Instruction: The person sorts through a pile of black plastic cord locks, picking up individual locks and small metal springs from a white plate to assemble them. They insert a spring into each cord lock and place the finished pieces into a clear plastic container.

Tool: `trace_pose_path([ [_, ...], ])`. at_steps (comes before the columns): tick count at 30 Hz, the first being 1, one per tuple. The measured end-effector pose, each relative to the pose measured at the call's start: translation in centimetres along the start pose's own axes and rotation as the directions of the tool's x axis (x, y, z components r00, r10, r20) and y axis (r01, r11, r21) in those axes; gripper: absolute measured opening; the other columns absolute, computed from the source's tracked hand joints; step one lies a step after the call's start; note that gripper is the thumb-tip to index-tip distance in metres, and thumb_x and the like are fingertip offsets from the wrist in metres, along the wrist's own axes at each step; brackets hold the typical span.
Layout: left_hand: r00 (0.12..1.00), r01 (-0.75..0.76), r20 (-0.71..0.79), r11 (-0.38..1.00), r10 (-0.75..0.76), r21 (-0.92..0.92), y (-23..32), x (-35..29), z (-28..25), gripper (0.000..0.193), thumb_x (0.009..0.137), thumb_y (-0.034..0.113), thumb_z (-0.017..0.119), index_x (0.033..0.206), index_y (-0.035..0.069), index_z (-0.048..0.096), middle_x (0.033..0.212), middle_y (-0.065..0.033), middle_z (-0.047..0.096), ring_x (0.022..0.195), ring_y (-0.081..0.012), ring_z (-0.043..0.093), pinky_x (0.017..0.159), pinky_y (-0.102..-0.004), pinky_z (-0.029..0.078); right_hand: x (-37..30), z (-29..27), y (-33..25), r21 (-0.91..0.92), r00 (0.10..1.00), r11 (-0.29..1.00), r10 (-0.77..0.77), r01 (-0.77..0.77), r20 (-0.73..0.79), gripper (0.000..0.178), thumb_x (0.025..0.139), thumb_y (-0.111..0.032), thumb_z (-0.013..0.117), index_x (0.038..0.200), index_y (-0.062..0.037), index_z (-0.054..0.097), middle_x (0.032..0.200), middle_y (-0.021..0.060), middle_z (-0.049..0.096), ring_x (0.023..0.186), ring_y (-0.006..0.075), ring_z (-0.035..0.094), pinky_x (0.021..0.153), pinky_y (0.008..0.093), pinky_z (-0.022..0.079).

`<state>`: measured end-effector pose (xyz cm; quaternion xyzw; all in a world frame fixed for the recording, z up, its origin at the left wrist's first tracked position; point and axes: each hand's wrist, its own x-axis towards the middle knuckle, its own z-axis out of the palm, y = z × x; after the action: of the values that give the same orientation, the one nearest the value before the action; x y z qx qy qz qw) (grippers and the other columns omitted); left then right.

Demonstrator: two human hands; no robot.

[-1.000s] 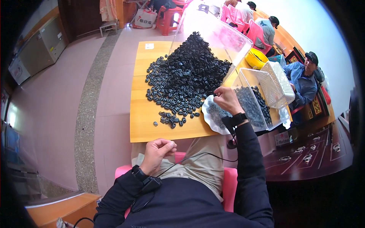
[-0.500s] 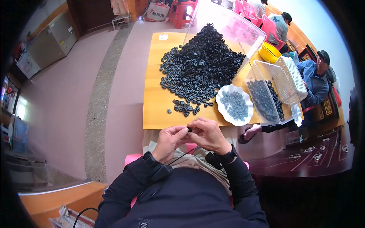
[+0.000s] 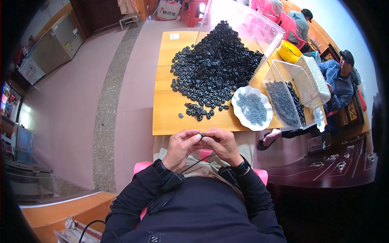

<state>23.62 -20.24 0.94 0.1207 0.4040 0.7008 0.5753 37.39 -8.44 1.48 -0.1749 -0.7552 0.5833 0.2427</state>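
Note:
Just off the near table edge, my left hand (image 3: 180,148) and my right hand (image 3: 222,146) meet, both closed. Thumbs and fingertips pinch one small black oval plastic piece (image 3: 202,135) between them. Its details are mostly covered by the fingers. Beyond them on the wooden table lies a big heap of black oval plastic pieces with holes (image 3: 219,60), spilling from a clear bin tipped on its side (image 3: 272,40). A few pieces sit in a small cluster nearest me. To the right, a white scalloped plate (image 3: 239,117) holds many tiny greyish clear parts.
Right of the plate stands a clear box (image 3: 298,124) with more black pieces, beside a white perforated basket (image 3: 314,81) and a yellow bowl (image 3: 288,52). A person in a blue jacket (image 3: 338,87) sits at the right. Another person sits farther back by pink chairs (image 3: 288,26).
My right hand's fingers have come down and straightened along the black piece, which both hands keep pinching. The view has shifted slightly.

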Motion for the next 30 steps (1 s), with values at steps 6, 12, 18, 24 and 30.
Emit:
trace_pose_path([
  [6,1.000,-0.002,0.023,1.000,0.002,0.014,-0.1,0.1,-0.2,0.013,0.091,0.008,0.061,0.102,0.002,0.063,0.091,-0.0082,0.068,0.080,-0.0150,0.067,0.077,-0.0290,0.057,-0.4,0.4,-0.2,0.098,0.999,0.995,0.023,-0.019,-0.037,0.015,0.089,0.000,0.061,0.102,0.0046,0.065,0.093,0.0085,0.066,0.082,0.0122,0.062,0.072,0.0243,0.051],
  [12,0.999,-0.005,0.041,0.999,0.003,0.046,-0.2,0.2,-0.3,0.013,0.091,0.007,0.062,0.102,0.002,0.063,0.091,-0.0078,0.068,0.080,-0.0146,0.067,0.077,-0.0288,0.057,-0.5,0.5,0.0,0.110,0.996,0.993,0.045,-0.037,-0.071,0.013,0.092,-0.002,0.058,0.101,0.0051,0.065,0.092,0.0076,0.066,0.080,0.0111,0.061,0.071,0.0239,0.051],
  [18,1.000,-0.008,0.009,0.999,0.008,0.031,-0.2,0.2,-0.2,0.016,0.089,0.006,0.064,0.104,0.002,0.063,0.090,-0.0075,0.068,0.078,-0.0137,0.066,0.074,-0.0284,0.056,-0.3,0.6,0.1,0.131,0.994,0.990,0.062,-0.050,-0.092,0.012,0.091,-0.003,0.059,0.098,0.0050,0.065,0.086,0.0049,0.064,0.073,0.0090,0.060,0.065,0.0235,0.050],
  [24,0.996,-0.054,-0.072,0.998,0.056,0.035,-0.1,0.4,-0.3,0.015,0.088,0.005,0.064,0.103,0.001,0.062,0.088,-0.0072,0.067,0.077,-0.0138,0.065,0.073,-0.0273,0.055,1.6,-1.6,0.8,-0.442,0.964,0.896,-0.145,0.033,-0.223,0.014,0.084,-0.005,0.066,0.096,0.0023,0.066,0.080,0.0078,0.065,0.063,0.0117,0.060,0.057,0.0251,0.048],
  [30,0.975,-0.158,-0.155,0.987,0.162,0.034,-0.4,0.8,-1.0,0.011,0.089,0.004,0.063,0.099,0.000,0.061,0.087,-0.0075,0.065,0.075,-0.0134,0.063,0.071,-0.0258,0.055,3.4,-1.1,0.0,-0.626,0.968,0.770,-0.234,0.127,-0.090,0.017,0.081,-0.008,0.066,0.096,-0.0023,0.068,0.082,0.0120,0.065,0.066,0.0246,0.064,0.059,0.0324,0.050],
])
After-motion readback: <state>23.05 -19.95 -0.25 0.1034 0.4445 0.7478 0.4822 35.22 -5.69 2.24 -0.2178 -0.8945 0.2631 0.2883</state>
